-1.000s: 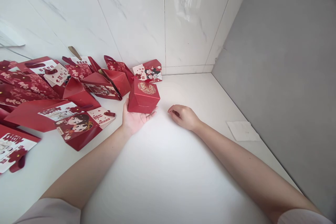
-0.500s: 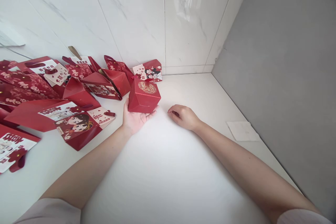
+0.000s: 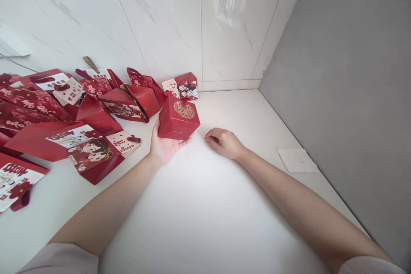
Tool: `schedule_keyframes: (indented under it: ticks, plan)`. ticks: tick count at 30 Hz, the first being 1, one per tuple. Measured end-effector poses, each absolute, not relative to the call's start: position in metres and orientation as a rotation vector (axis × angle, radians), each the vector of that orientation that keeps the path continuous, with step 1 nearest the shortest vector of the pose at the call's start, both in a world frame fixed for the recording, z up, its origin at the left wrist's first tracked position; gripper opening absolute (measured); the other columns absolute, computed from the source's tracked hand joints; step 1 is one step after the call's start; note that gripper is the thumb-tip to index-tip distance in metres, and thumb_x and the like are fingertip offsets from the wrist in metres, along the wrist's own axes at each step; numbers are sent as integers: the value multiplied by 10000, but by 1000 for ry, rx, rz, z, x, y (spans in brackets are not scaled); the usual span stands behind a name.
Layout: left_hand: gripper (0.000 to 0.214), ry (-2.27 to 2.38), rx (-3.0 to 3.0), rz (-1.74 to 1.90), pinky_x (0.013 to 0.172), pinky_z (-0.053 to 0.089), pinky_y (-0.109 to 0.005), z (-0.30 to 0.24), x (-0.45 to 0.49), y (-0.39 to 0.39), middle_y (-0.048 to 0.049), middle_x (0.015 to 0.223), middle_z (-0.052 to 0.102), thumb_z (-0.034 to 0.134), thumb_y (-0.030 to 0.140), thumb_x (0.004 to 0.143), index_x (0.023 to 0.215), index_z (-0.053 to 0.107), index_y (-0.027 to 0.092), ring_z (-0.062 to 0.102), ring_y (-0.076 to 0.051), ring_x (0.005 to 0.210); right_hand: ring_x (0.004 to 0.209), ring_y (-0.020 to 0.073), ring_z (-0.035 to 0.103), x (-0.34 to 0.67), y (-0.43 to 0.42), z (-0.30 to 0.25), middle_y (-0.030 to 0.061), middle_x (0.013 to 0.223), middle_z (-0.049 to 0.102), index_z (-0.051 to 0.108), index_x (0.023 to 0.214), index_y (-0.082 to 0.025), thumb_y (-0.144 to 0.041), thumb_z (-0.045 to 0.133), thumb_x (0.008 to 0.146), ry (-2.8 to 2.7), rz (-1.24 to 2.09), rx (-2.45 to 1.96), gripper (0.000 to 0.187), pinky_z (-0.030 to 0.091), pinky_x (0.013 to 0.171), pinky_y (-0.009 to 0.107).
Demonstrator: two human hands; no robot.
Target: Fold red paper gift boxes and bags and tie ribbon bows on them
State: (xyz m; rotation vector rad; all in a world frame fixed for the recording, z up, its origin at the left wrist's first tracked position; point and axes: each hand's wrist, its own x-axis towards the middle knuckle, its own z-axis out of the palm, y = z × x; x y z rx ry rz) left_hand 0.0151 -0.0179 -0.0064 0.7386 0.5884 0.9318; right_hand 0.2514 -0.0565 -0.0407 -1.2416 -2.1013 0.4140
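Observation:
A red gift box (image 3: 179, 119) with a round gold design on its upper face rests tilted on the upturned palm of my left hand (image 3: 165, 147). My left thumb is at the box's left side, and the fingers reach beneath it, partly hidden. To the right, apart from the box, my right hand (image 3: 224, 142) rests on the white table (image 3: 205, 214) with its fingers curled in. Nothing shows in that hand.
Several red gift boxes, some with ribbon handles, crowd the left side; a box with cartoon figures (image 3: 96, 156) lies nearest my left forearm. Another printed box (image 3: 186, 87) stands against the marbled tile wall (image 3: 167, 21). A white paper square (image 3: 297, 160) lies by the right edge.
The red gift box has turned and shifted slightly right on my left palm, showing its gold design at a different angle. My right hand has stayed put.

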Motion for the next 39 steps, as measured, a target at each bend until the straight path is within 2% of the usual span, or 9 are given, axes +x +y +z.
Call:
schedule_keyframes:
  ticks: [5,9,16,21,25,28,31,35,39]
  plan:
    - [669,572,759,935,986,470,-485,-6,16,-21,-128,1368,546,433,658,847,1338,508,210,554,-319,1206,725,147,592,251,-57,-41,44,885,667,647,934,-202,-172,488,896,-2100,425,-1238,166,435,677,253]
    - [467,613,909,1035,1061,410,-469,-14,19,-25,-78,1312,588,632,379,824,1259,548,230,516,-282,1248,731,154,595,250,-58,-41,34,886,672,641,915,-219,-179,476,891,-2069,421,-1282,171,431,675,266]
    - [866,698,1556,1247,1130,313,-453,-22,29,-35,-106,1379,464,857,132,525,1265,425,256,416,-307,1322,694,157,583,260,-48,-47,41,1046,666,561,1161,-237,-312,470,905,-1550,568,-1483,282,467,680,309]
    - [923,692,1638,1091,1161,252,-439,-20,29,-44,-135,1395,452,855,138,509,1321,427,232,390,-337,1345,896,190,628,263,-41,-42,66,1135,648,576,1161,-220,-478,429,922,-1342,962,-1205,381,509,767,316]
    - [696,734,1518,1116,1169,229,-406,-23,25,-34,-89,1443,436,739,172,678,1322,489,259,319,-292,1401,760,186,644,263,-43,-36,28,780,663,530,1237,-218,-591,336,936,-1198,1118,-1133,517,518,776,329]
    - [467,908,1248,1342,1137,276,-391,-27,22,-20,-59,1333,533,658,216,734,1191,574,265,386,-255,1355,480,155,515,265,-44,-36,-65,468,444,537,1221,-214,-648,304,923,-1149,1091,-1170,576,529,717,334]
    - [276,958,992,1404,1025,397,-378,-31,19,-10,-49,1142,620,584,306,793,1061,607,244,523,-240,1199,406,129,410,267,-44,-38,-91,426,361,568,1171,-211,-661,335,911,-1113,1076,-1152,570,538,715,336]
    - [308,930,983,1412,932,438,-326,-32,17,-10,-54,1068,650,507,449,872,1036,630,219,578,-218,1090,496,128,514,266,-43,-39,-27,594,561,575,1116,-207,-621,396,907,-1085,1106,-1139,497,528,688,314]
    - [472,942,1118,1367,947,422,-367,-21,16,-12,-83,1066,668,406,585,898,1075,628,207,601,-241,1057,964,192,640,264,-43,-41,95,1168,649,574,1131,-218,-593,408,916,-1167,1141,-1077,464,519,797,325]
